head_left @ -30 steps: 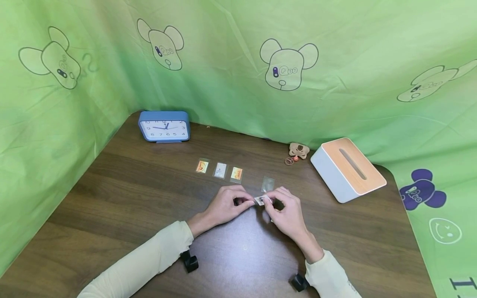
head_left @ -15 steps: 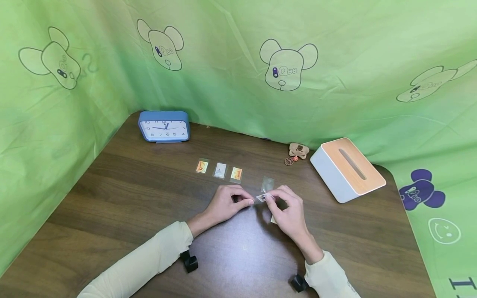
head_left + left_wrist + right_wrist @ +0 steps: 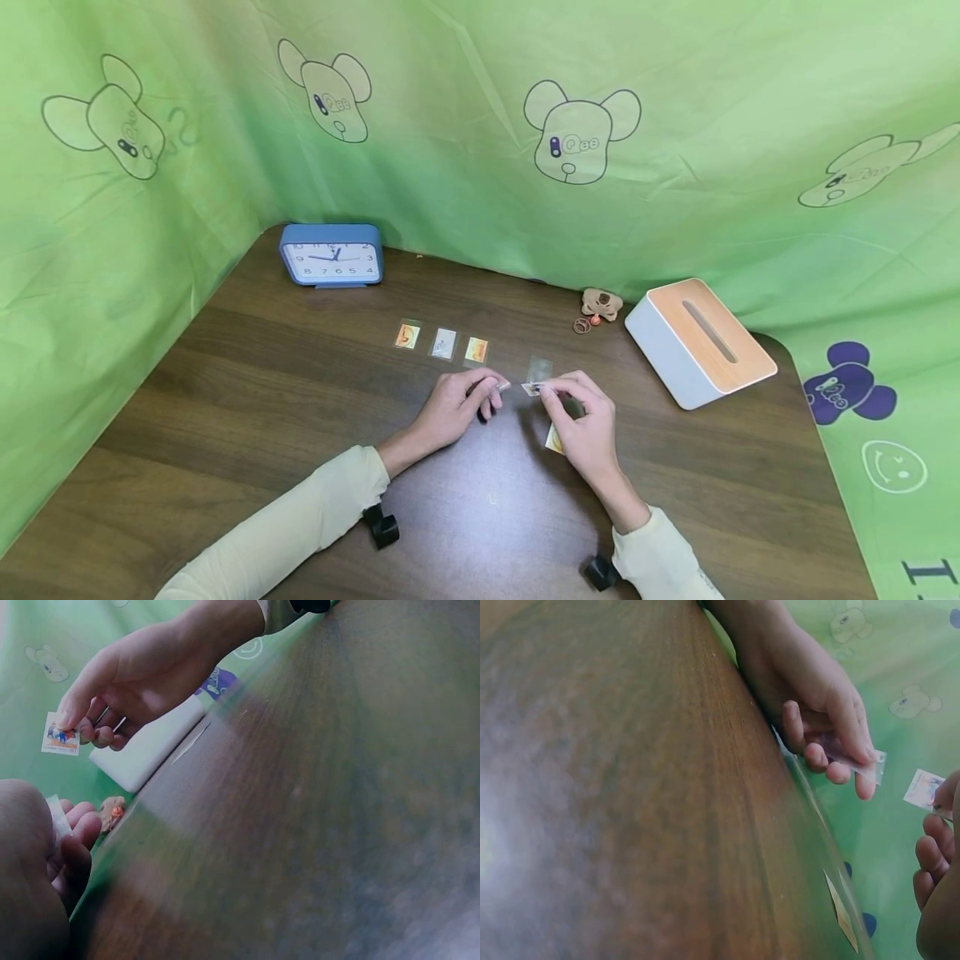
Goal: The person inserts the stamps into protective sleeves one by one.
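Observation:
My right hand (image 3: 588, 421) pinches a small postage stamp (image 3: 61, 742) by one edge, its picture showing in the left wrist view. My left hand (image 3: 448, 408) holds a small clear plastic sleeve (image 3: 880, 765) between thumb and fingers. A short gap separates the stamp from the sleeve, both held above the table. Beyond the right fingertips lies another clear sleeve (image 3: 540, 367), partly overlapped by the held stamp in the head view. A yellowish stamp (image 3: 554, 440) lies beside the right hand, partly covered by it.
Three sleeved stamps lie in a row: left (image 3: 407, 336), middle (image 3: 443, 343), right (image 3: 476, 350). At the back stand a blue clock (image 3: 332, 257), a brown plush charm (image 3: 602, 303) with a ring, and a tissue box (image 3: 701, 342). A green curtain (image 3: 450, 192) borders the brown table (image 3: 247, 400).
The hands have drawn slightly apart. My left fingers have lifted and turned, bringing the sleeve into view. The right hand has shifted away with its stamp, uncovering more of the yellowish one.

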A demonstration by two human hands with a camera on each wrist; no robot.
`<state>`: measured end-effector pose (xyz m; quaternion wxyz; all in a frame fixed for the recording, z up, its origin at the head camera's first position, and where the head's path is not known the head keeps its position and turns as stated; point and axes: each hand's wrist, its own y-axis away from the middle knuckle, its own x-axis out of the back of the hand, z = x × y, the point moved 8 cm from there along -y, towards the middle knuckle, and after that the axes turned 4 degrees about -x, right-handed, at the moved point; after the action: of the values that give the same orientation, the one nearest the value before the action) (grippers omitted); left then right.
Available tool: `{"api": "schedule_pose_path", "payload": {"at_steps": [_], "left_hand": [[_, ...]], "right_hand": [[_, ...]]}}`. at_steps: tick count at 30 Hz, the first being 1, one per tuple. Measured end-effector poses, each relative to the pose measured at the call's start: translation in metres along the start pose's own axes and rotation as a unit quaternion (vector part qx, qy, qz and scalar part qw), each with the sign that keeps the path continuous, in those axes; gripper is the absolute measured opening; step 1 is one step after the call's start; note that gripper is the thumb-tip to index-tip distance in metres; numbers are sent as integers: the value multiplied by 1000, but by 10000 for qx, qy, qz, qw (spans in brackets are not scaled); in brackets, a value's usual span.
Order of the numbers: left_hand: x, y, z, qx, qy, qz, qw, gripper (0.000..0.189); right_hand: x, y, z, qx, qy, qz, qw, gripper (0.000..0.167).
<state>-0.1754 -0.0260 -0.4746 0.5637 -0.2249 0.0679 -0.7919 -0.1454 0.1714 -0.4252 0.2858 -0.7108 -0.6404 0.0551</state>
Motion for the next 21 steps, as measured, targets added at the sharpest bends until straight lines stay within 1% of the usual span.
{"api": "schedule_pose_path", "payload": {"at_steps": [3,5,7,10,12,14,17,19,21], "left_hand": [[-2,1,-10,-40,55,-27,10000,25],[-3,1,-10,-50,138,-40,9999,23],[-3,1,-6,-18,272,-59,9996,20],[-2,1,3,189,398,-94,9990,16],[-2,1,4,407,448,-94,9981,15],[-2,1,4,556,374,-44,9977,11],[0,0,4,611,144,37,9980,7],[0,0,5,570,-53,65,9983,5],[1,0,6,509,-156,63,9986,4]], "right_hand": [[0,-1,-1,-18,50,17,10000,18],[-1,-1,-4,-7,103,43,9999,18],[-2,-2,-11,7,129,66,9999,17],[-3,-3,-27,35,127,72,9999,15],[-3,-3,-36,81,140,85,9998,15],[-3,-3,-40,125,183,108,9997,15],[-3,-2,-30,162,287,158,9993,18],[-3,0,-20,147,340,167,9992,19],[-3,1,-11,161,382,166,9990,20]]}}
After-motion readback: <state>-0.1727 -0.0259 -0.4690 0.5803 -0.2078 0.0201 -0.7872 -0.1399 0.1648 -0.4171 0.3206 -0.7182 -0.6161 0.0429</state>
